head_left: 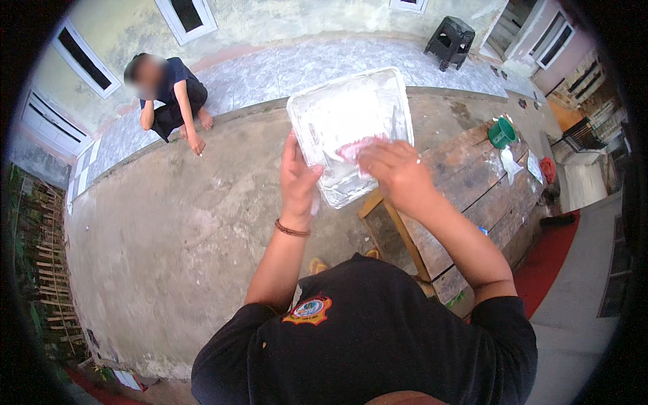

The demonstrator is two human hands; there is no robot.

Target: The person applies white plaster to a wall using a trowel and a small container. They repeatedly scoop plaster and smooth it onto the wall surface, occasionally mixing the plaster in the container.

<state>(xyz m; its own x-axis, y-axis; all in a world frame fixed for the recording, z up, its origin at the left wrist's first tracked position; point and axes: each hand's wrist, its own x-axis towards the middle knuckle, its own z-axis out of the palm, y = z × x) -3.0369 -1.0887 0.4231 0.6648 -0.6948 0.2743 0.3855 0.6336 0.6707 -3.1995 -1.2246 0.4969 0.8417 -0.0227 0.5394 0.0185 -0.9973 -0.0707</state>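
Left hand (299, 177) grips clear plastic tray (351, 131) edge; right hand (395, 169) pinches pink cloth (354, 148) inside. Wooden counter (472, 189) beneath right hand.

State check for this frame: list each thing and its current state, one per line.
Clear plastic container: held up, tilted, wet inside.
Left hand: gripping the container's lower edge.
Right hand: pressing a pink cloth inside the container.
Green cup: on the wooden table.
Black stool: standing upright.
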